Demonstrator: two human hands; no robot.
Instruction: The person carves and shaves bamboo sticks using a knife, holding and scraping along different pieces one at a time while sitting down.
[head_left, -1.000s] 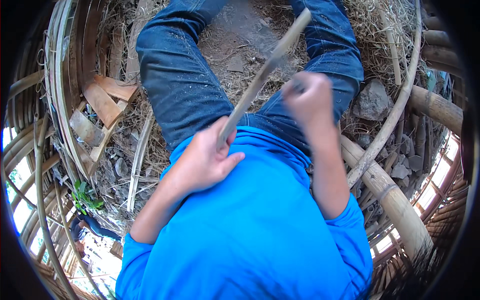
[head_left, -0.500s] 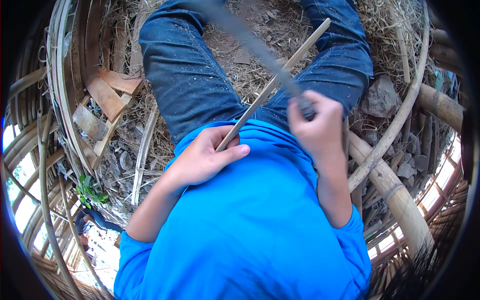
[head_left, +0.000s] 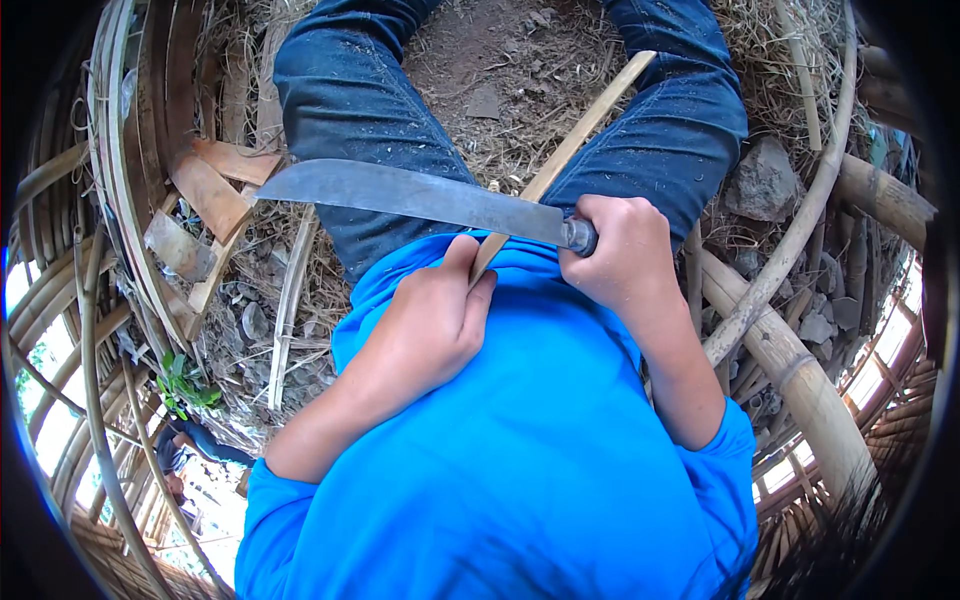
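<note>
My left hand [head_left: 435, 320] grips the near end of a thin bamboo strip [head_left: 580, 135] against my blue shirt; the strip slants up and right across my right thigh. My right hand [head_left: 620, 255] is closed on the handle of a large knife. Its long grey blade [head_left: 410, 195] points left, lying flat across the strip just above my left thumb and over my left thigh in blue jeans [head_left: 345, 110].
Thick bamboo poles [head_left: 800, 370] lie at the right with a grey stone [head_left: 762, 180] beside them. Split bamboo strips and flat offcuts [head_left: 205, 195] pile up at the left. Dirt, shavings and dry straw [head_left: 500, 70] cover the ground between my legs.
The knife has swung from pointing away to lying crosswise, blade to the left, over the strip. My right hand came down closer to my left hand.
</note>
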